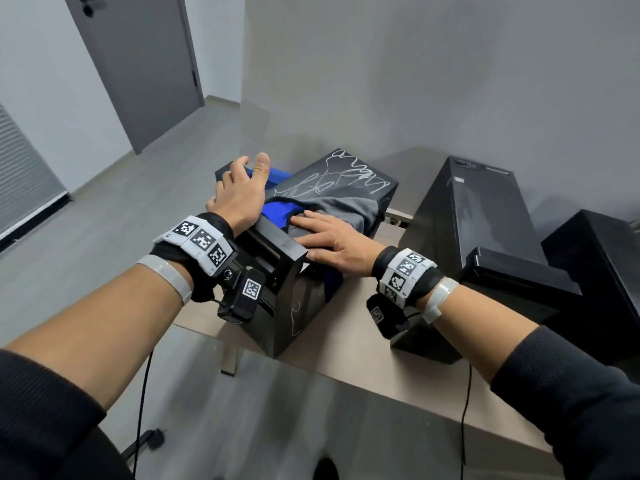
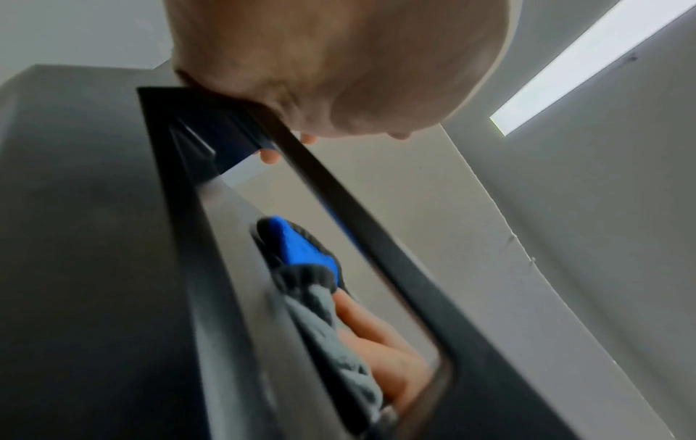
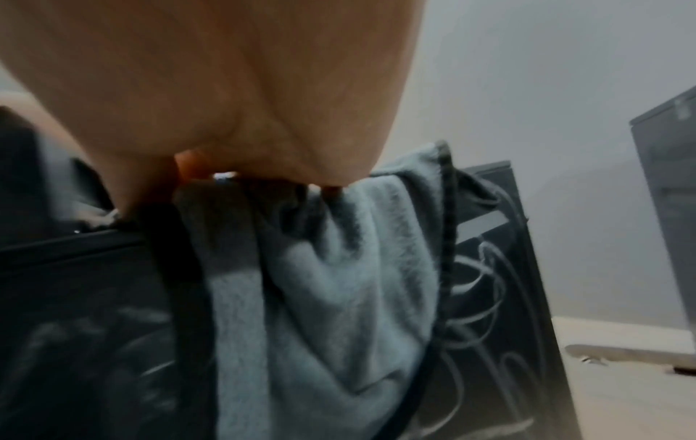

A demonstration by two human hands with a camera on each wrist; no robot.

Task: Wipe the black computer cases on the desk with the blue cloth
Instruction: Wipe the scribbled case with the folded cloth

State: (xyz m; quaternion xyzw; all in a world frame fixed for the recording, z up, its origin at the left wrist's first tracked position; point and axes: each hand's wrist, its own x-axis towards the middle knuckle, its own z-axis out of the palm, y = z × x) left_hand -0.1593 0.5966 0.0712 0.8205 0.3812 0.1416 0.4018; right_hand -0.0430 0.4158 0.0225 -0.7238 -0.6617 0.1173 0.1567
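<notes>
A black computer case (image 1: 346,178) with white scribbles on its top stands on the desk (image 1: 363,358). A cloth (image 1: 332,206), blue on one side and grey on the other, lies bunched on the case's top. My right hand (image 1: 329,237) presses flat on the cloth with straight fingers. My left hand (image 1: 239,188) grips the case's left top edge, fingers curled over the side, thumb raised. The left wrist view shows the cloth (image 2: 301,250) along the case (image 2: 94,238). In the right wrist view the grey cloth (image 3: 331,282) hangs over the scribbled side under my palm (image 3: 226,74).
A second black case (image 1: 478,216) stands to the right, and a third black case (image 1: 602,258) is at the far right. The wall runs close behind them. Bare desk lies in front of the cases. Wrist-camera cables hang below both arms.
</notes>
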